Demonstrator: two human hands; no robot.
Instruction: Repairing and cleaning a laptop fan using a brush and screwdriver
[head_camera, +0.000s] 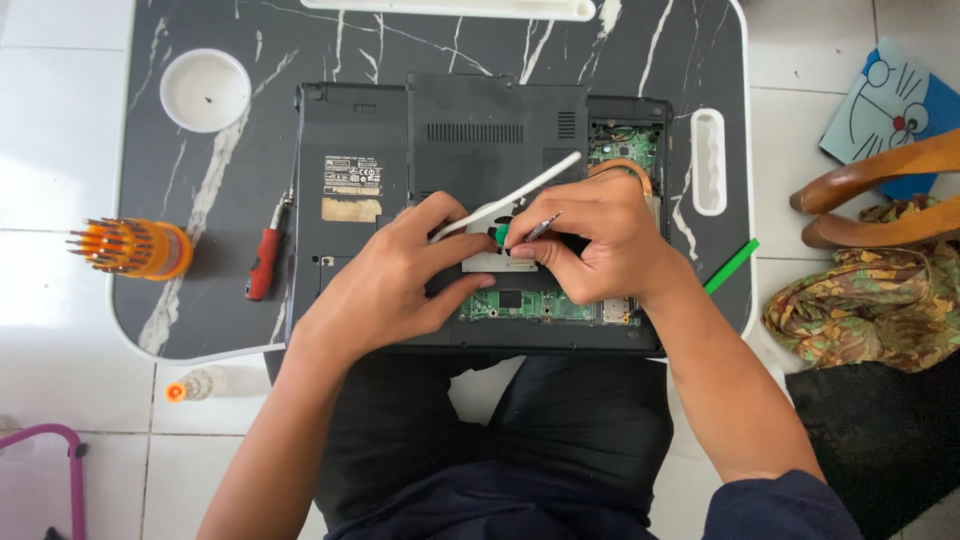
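Note:
An upturned black laptop (360, 140) lies on a small black marble-patterned lap table (200, 190), its bottom cover partly off and green circuit board (540, 304) exposed. My left hand (390, 275) rests on the laptop's middle and holds a white plastic pry stick (540, 178) that slants up to the right. My right hand (590, 240) grips a thin metal tool (541, 229) with a green handle, its tip down at a metal part beside the board.
A red-handled screwdriver (264, 262) lies left of the laptop. An orange bit holder (140, 248) sits at the table's left edge, a white round dish (205, 90) at the back left. A green stick (731, 265) pokes off the right edge. Patterned cloth (865, 300) lies on the floor.

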